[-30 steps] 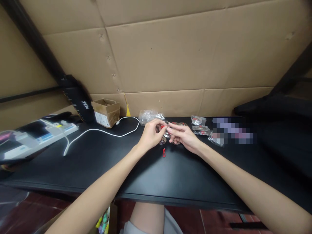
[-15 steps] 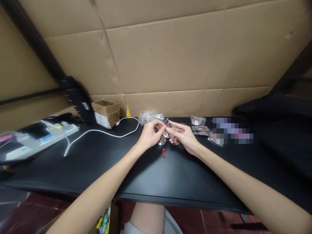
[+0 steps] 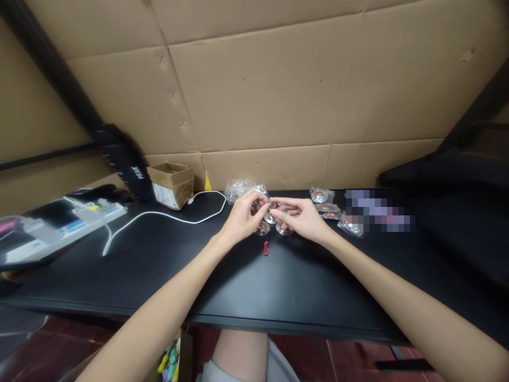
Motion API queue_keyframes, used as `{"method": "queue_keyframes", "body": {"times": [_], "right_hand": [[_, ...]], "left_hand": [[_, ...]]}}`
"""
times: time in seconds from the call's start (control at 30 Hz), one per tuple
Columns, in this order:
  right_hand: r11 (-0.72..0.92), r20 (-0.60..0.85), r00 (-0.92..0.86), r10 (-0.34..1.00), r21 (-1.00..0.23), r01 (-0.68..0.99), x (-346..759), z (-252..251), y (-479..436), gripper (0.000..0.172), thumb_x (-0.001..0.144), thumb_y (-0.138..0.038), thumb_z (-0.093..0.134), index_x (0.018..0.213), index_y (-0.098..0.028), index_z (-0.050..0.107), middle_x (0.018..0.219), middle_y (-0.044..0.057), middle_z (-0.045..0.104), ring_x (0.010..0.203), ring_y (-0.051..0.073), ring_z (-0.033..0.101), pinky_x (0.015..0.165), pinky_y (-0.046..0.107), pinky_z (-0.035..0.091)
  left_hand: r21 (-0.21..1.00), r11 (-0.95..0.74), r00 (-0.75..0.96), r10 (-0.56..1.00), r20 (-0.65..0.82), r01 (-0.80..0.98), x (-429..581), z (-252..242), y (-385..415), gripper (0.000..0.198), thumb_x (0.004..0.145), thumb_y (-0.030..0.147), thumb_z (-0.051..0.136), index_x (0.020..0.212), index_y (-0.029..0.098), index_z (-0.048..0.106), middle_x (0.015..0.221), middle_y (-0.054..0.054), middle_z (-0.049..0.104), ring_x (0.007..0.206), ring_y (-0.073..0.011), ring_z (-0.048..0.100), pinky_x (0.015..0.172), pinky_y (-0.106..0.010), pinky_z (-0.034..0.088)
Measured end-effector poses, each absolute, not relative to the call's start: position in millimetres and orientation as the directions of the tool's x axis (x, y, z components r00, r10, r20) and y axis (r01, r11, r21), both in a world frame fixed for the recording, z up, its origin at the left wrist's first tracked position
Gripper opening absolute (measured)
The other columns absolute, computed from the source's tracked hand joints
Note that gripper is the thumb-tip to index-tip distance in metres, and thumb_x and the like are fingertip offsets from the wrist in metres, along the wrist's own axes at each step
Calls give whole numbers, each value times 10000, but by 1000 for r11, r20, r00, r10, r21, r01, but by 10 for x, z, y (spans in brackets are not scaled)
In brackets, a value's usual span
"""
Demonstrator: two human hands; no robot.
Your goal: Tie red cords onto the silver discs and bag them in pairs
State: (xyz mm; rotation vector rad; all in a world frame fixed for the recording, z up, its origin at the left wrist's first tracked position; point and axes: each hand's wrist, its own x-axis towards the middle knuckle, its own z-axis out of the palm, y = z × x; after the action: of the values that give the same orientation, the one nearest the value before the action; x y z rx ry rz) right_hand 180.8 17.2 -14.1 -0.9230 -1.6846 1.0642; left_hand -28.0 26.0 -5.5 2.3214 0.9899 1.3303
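Observation:
My left hand [image 3: 247, 213] and my right hand [image 3: 299, 215] meet above the middle of the table, thumbs and forefingers pinched. Between their fingertips is a small metal disc [image 3: 271, 203], seen almost edge-on and mostly covered by the fingers. Below the hands lie several shiny round metal discs with red cords, shaped like finger cymbals: one disc [image 3: 262, 228] is under the left fingers and another disc [image 3: 284, 229] under the right. A loose red cord loop [image 3: 266, 249] rests on the table, nearer to me.
Clear plastic wrapping [image 3: 237, 190] lies behind my left hand. Right of my hands are several bagged discs [image 3: 320, 195]. On the black table [image 3: 254, 292] there are also an open cardboard box [image 3: 170, 185], a white cable [image 3: 159, 213] and a power strip [image 3: 67, 229]. A cardboard wall [image 3: 254, 95] stands behind.
The disc between my fingertips has turned from showing part of its face to nearly edge-on. Both hands stay in about the same place, and the view has shifted slightly.

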Motion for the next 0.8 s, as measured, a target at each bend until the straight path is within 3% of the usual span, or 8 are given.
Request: {"method": "queue_keyframes", "body": {"times": [0.4,0.7,0.8], "right_hand": [[296,289,-286,914,-955,-19,1753,-282,207,657,831,-464,836,1378,-129,692,926,111,788,556,139,669,450,241,496],[380,342,-323,882,-923,61,1793,-250,189,609,806,-436,858,1338,-169,730,939,97,783,543,126,632,497,278,537],[355,327,-300,896,-934,40,1780,-219,175,626,791,-450,870,1329,-163,733,895,97,785,542,138,638,473,268,522]], "left_hand": [[574,-687,363,724,586,446,-291,11,232,113,980,273,636,976,181,702,920,-47,682,842,-164,648,658,-258,493],[514,-743,396,665,633,428,-303,14,234,68,969,218,641,935,176,683,910,-36,662,799,-145,622,667,-260,484],[552,-724,357,686,634,413,-296,-17,246,68,964,234,661,1003,185,689,931,-41,695,821,-153,647,708,-275,506]]}}
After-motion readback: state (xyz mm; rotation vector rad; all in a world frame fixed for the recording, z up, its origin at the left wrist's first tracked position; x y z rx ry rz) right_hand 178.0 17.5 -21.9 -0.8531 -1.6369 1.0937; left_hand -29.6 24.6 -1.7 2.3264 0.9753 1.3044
